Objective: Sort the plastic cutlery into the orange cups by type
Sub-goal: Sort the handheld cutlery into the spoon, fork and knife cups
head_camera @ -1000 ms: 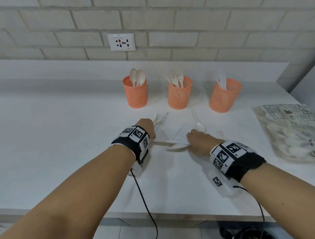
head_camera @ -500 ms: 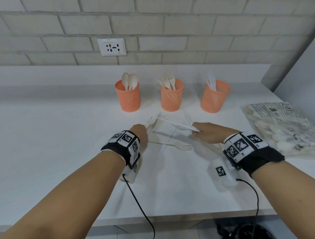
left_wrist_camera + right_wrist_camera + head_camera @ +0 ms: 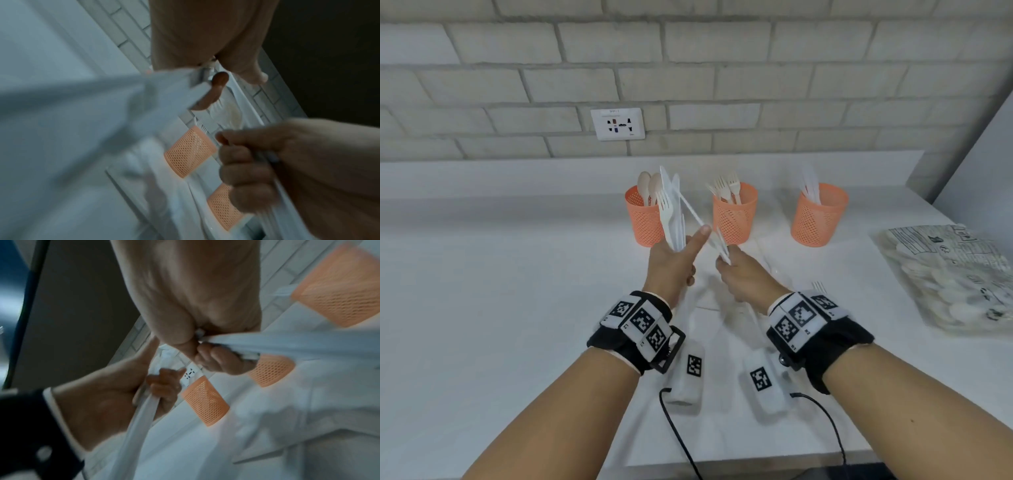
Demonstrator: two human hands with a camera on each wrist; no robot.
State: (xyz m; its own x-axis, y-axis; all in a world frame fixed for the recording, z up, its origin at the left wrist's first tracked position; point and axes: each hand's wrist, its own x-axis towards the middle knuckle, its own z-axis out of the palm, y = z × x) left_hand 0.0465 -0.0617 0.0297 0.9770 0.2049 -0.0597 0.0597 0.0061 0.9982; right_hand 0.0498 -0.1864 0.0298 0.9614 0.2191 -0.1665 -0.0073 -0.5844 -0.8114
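Three orange mesh cups stand in a row at the back: the left cup (image 3: 643, 219) holds spoons, the middle cup (image 3: 734, 216) forks, the right cup (image 3: 819, 216) knives. My left hand (image 3: 681, 250) is raised in front of the left cup and grips an upright bundle of white cutlery (image 3: 670, 212), a fork among it, with the forefinger stretched out. Beside it, my right hand (image 3: 726, 260) grips a slim white cutlery piece (image 3: 697, 217) that slants up-left and touches that forefinger. The right wrist view shows the right hand (image 3: 205, 352) and left hand (image 3: 160, 386) curled round white handles.
A loose white fork (image 3: 818, 286) lies on the white counter (image 3: 500, 308) by my right wrist. At the right edge lies a clear bag of white cutlery (image 3: 945, 274). A brick wall with a socket (image 3: 618, 124) stands behind the cups.
Both hands have lifted off the counter with cutlery in them and come together in front of the left cup. The fork that lay between them is gone from the counter.
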